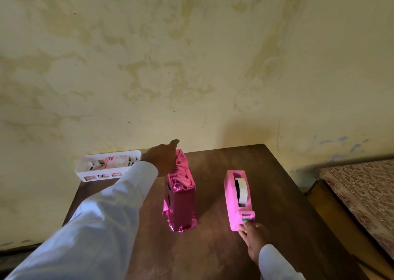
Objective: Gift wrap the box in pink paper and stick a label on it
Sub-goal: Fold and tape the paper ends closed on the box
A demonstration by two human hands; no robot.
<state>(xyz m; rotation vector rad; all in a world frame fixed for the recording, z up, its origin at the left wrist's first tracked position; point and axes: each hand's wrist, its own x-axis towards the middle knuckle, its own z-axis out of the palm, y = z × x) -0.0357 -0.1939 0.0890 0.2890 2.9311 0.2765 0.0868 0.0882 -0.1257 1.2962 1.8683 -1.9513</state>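
Box [181,203] pink-wrapped; left grip [162,158] clasps top; right grip [252,239] at tape dispenser [234,203], state unclear.

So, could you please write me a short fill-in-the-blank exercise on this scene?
1. The wrapped box is shiny and ____.
2. The left hand holds the far end of the ____.
3. The dispenser, touched by the right hand, carries a roll of ____.
4. The basket at the table's far corner is ____.

Missing words: pink; box; tape; white.

Dim, warm light (soft shadows on the wall [191,56]); wide-angle bending at edges.
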